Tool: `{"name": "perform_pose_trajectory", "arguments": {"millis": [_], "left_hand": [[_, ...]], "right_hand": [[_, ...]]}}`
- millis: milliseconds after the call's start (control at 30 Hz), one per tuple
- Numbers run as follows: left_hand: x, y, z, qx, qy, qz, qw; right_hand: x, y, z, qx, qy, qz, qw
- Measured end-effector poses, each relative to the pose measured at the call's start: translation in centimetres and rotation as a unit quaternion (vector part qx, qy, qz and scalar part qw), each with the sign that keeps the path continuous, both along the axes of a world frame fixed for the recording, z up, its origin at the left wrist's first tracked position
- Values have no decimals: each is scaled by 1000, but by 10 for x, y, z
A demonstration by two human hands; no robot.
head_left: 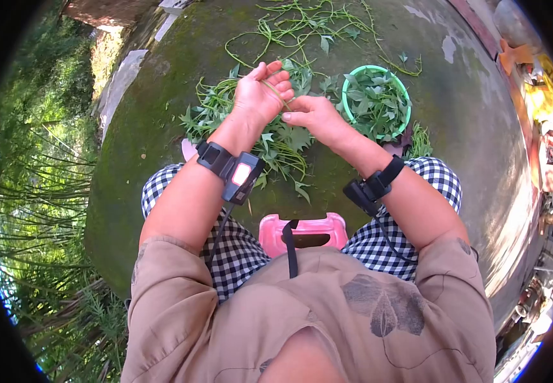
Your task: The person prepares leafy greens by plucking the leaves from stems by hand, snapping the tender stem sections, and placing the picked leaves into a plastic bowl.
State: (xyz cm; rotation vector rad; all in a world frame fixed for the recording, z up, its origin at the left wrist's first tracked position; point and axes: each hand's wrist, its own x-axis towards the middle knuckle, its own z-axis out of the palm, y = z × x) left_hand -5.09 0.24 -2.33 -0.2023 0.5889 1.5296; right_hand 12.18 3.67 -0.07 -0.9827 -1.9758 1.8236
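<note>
My left hand (263, 92) is turned palm up with its fingers curled, and a thin green stem (275, 92) runs across it under the thumb. My right hand (318, 119) pinches the lower end of that stem between thumb and forefinger, close beside the left palm. Below and around both hands, a pile of leafy green vines (283, 150) lies on the ground. To the right of my right hand stands a light-green round basket (408, 105), filled with picked green leaves (375, 99).
Long bare stems (314, 25) lie tangled on the mossy concrete ground (155, 108) beyond the pile. A small bunch of stems (420, 142) sits by the right knee. A pink plastic stool (305, 228) shows between the legs. Dense plants (46, 185) line the left side.
</note>
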Motion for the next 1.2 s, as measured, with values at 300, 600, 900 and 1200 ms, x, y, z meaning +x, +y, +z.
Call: {"name": "perform_pose_trajectory", "arguments": {"millis": [300,600,900,1200], "left_hand": [[-34,-3,38,-130,782,-23,609],[9,-25,49,64,752,-244,609],[11,-28,52,33,718,-249,649],[20,-24,53,-89,574,-104,807]], "right_hand": [[10,44,29,269,-97,34,958],[9,42,35,399,-117,114,902],[8,37,39,520,-65,107,845],[5,22,31,516,-128,95,842]]}}
